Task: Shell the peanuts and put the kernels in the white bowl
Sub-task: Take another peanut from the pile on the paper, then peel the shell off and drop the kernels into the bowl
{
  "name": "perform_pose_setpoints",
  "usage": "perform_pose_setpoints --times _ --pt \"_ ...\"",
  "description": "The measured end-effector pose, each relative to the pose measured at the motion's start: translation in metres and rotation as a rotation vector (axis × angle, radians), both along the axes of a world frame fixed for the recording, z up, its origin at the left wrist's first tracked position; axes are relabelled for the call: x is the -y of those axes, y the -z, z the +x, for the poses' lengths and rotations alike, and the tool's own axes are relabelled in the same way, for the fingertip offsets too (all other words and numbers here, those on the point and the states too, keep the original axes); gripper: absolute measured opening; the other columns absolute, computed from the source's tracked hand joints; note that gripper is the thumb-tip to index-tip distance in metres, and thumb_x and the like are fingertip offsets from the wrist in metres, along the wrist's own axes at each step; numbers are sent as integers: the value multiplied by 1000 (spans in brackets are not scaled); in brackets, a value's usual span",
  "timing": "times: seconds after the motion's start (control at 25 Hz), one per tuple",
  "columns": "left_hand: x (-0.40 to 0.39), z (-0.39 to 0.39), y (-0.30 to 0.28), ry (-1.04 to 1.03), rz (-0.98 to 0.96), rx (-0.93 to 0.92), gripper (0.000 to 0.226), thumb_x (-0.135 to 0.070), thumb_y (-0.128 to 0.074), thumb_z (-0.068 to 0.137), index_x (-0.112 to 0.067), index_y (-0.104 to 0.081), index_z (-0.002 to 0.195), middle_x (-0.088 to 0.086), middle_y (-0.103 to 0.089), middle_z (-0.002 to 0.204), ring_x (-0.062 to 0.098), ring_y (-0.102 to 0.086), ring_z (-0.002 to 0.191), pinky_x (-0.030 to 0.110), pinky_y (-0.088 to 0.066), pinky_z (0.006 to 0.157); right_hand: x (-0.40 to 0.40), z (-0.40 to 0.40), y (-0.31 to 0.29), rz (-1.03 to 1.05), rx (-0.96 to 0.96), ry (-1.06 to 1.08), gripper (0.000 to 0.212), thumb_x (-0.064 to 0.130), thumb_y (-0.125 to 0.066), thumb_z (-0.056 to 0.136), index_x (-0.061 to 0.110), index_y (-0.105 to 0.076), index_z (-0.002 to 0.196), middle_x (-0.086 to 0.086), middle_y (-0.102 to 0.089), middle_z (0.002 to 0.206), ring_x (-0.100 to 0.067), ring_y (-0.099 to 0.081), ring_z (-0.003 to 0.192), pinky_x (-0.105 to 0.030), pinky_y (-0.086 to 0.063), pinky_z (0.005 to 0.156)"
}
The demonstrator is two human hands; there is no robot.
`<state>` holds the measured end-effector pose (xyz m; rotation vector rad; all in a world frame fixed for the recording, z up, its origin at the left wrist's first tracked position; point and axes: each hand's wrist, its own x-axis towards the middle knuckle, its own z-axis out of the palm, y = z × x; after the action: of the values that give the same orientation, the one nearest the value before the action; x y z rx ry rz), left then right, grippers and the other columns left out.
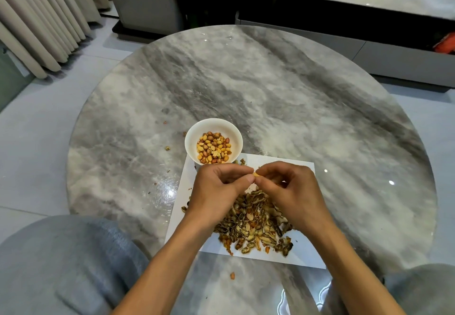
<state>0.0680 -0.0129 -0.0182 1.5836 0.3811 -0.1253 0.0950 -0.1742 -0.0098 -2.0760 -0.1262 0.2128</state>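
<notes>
A white bowl [190, 142] with several yellow and reddish kernels [213, 147] stands on the round marble table, just beyond my hands. My left hand [220, 188] and my right hand [286, 186] meet fingertip to fingertip over a white sheet [305, 255], both pinching one small yellow peanut [256, 174] between them. Below my hands a heap of empty shells and peanuts [256, 226] lies on the sheet, partly hidden by my wrists.
The round grey marble table [283, 93] has shell crumbs [167, 147] left of the bowl and one loose kernel [232, 275] near its front edge. My knees in grey trousers [61, 265] sit below. A low cabinet [344, 31] stands behind.
</notes>
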Motion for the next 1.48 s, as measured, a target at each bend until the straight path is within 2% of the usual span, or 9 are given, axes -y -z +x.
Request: perform_pose_setpoints --times 0.2,0.32,0.44,0.72,1.0,1.08,1.2,1.32,1.48 --pt "4 -6 -24 -12 -323 70 14 -14 -79 70 -17 -80 84 6 -78 85 13 -72 77 19 -54 65 4 -12 -32 378 -4 0 16 9 -80 77 17 -79 90 -4 -72 87 -34 -65 80 -43 -56 75" --pt "6 -7 -28 -47 -430 115 14 -13 -77 66 -15 -81 80 11 -77 84 16 -71 75 21 -55 68 -1 -15 -35 593 -110 59 24 12 -79 70 17 -79 93 -7 -72 82 -26 -64 73 -31 -57 73" --pt "8 -7 -31 -79 -407 187 15 -8 -77 67 -11 -79 82 11 -77 85 16 -73 78 21 -56 70 -7 -18 -33 740 -193 145 20 15 -77 70 14 -80 90 -10 -72 78 -21 -64 67 -27 -56 70" --pt "6 -7 -29 -45 -220 315 25 7 -73 79 -15 -77 90 2 -78 89 13 -74 87 20 -55 77 -7 -18 -32 750 -379 185 18 14 -76 69 6 -79 85 -14 -71 76 -20 -68 67 -26 -59 66" --pt "6 -2 -20 0 -83 274 20 1 -73 82 -18 -78 88 -14 -70 92 0 -66 86 15 -51 74 -13 -18 -27 764 -504 203 18 18 -70 74 6 -80 84 -14 -68 73 -19 -65 68 -24 -59 65" --pt "9 -3 -16 -15 -120 228 17 -5 -73 83 -18 -79 92 -12 -72 96 5 -68 96 21 -52 81 -15 -17 -25 742 -467 217 16 15 -69 78 5 -79 86 -15 -71 75 -20 -68 70 -25 -59 66" --pt "16 -8 -18 -52 -364 96 25 -20 -72 79 -14 -78 102 2 -77 103 14 -71 103 25 -54 86 -19 -20 -23 636 -289 222 14 3 -66 88 7 -79 92 -14 -77 86 -25 -74 81 -28 -59 72" --pt "25 -12 -21 -117 -376 90 18 -6 -71 82 -11 -77 99 3 -78 95 11 -74 92 15 -54 74 -23 -26 -22 558 -175 241 17 2 -69 88 15 -81 90 -7 -78 86 -22 -76 85 -26 -58 74" --pt "26 -10 -18 -134 -309 125 19 -1 -68 86 -14 -78 96 -1 -78 97 8 -72 96 15 -54 78 -28 -25 -17 567 -165 292 19 2 -71 86 17 -82 85 -7 -78 84 -23 -75 85 -28 -57 75"
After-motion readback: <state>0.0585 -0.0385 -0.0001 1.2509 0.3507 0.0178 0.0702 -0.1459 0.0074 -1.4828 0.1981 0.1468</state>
